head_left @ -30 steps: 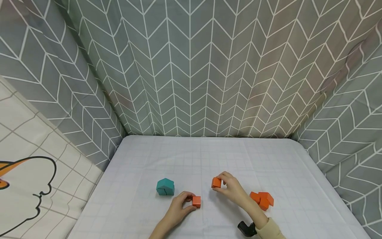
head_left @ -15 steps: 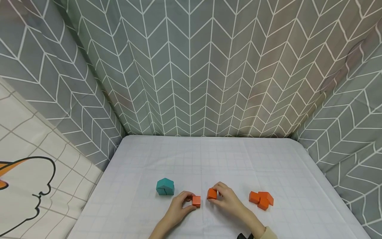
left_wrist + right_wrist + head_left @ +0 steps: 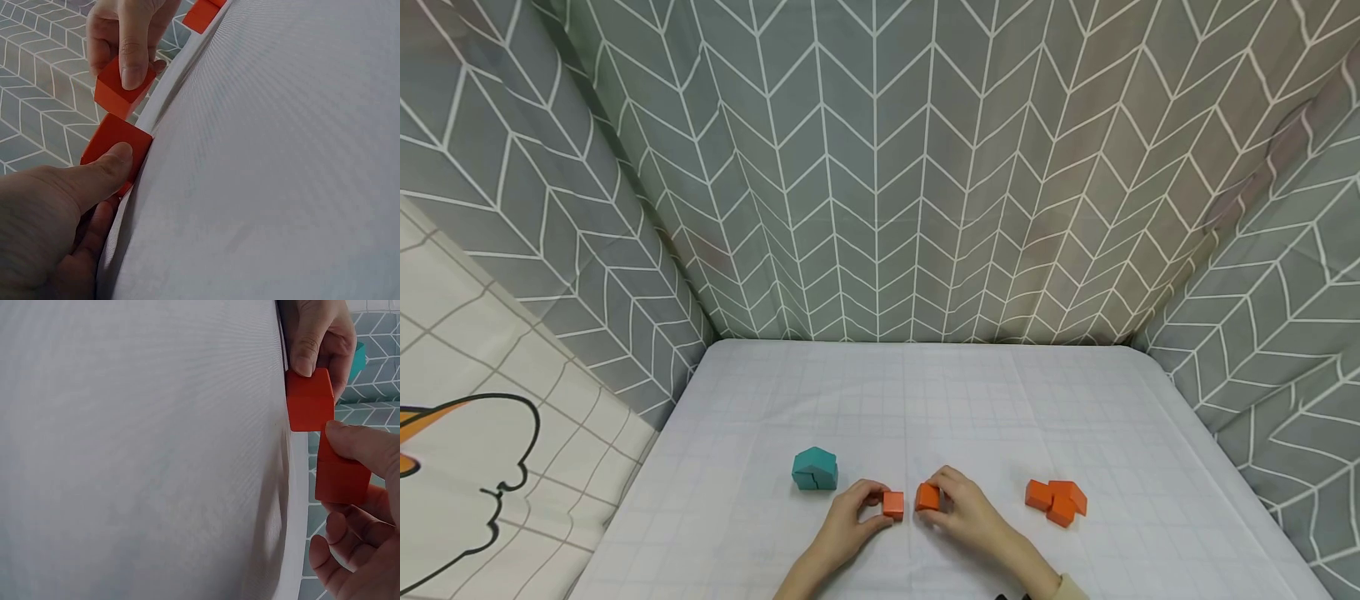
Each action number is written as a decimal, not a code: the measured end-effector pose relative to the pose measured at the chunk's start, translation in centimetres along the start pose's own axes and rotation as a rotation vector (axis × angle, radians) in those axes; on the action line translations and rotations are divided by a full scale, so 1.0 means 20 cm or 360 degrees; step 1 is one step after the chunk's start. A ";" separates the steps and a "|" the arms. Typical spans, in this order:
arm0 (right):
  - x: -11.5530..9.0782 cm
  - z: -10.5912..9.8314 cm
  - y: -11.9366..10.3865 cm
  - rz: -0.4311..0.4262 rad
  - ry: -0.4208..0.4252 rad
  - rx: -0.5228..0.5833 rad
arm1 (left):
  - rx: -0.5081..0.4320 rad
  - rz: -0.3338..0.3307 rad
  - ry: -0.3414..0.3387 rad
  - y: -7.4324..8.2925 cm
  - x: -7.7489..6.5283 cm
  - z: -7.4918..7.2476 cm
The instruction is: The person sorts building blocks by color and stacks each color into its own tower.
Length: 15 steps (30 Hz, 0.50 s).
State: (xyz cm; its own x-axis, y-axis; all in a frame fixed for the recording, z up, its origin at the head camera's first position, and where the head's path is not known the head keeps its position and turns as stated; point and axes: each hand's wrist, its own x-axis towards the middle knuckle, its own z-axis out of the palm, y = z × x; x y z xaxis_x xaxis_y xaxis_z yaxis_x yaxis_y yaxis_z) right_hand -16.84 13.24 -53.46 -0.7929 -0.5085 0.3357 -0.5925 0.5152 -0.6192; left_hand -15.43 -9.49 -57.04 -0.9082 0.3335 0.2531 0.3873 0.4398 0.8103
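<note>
My left hand (image 3: 842,525) pinches an orange block (image 3: 893,505) between thumb and fingers, low at the table's front middle. Just right of it, my right hand (image 3: 966,515) holds a second orange block (image 3: 928,497) by its sides. A narrow gap separates the two blocks in the head view. In the left wrist view, the left block (image 3: 116,145) sits at the cloth, and the right block (image 3: 124,87) is tilted beyond it. In the right wrist view, the right hand's block (image 3: 343,471) is close to the left one (image 3: 310,400), its lower fingers loosely curled.
A teal block shape (image 3: 815,469) with a peaked top stands left of the left hand. Several orange blocks (image 3: 1060,502) lie clustered on the right. The white cloth-covered table (image 3: 880,392) ends at a patterned grey curtain (image 3: 880,208).
My right hand has come left and toward the front with its orange block, closing on the left hand's block. The left hand stays in place.
</note>
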 end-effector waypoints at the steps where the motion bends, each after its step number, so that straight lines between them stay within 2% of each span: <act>1: 0.00 0.00 0.00 0.0005 -0.0005 0.0005 | -0.0003 0.0001 0.0002 0.00 0.00 0.00; 15: 0.01 0.03 0.00 0.0031 -0.0068 0.0028 | 0.0004 0.0001 -0.0010 -0.01 0.00 0.00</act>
State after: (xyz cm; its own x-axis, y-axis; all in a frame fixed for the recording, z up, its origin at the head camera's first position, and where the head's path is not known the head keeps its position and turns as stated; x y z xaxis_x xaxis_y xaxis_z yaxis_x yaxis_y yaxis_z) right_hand -16.91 12.79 -53.90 -0.7974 -0.5276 0.2928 -0.5740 0.5135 -0.6378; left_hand -15.44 -9.54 -57.20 -0.9070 0.3387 0.2502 0.3881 0.4415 0.8090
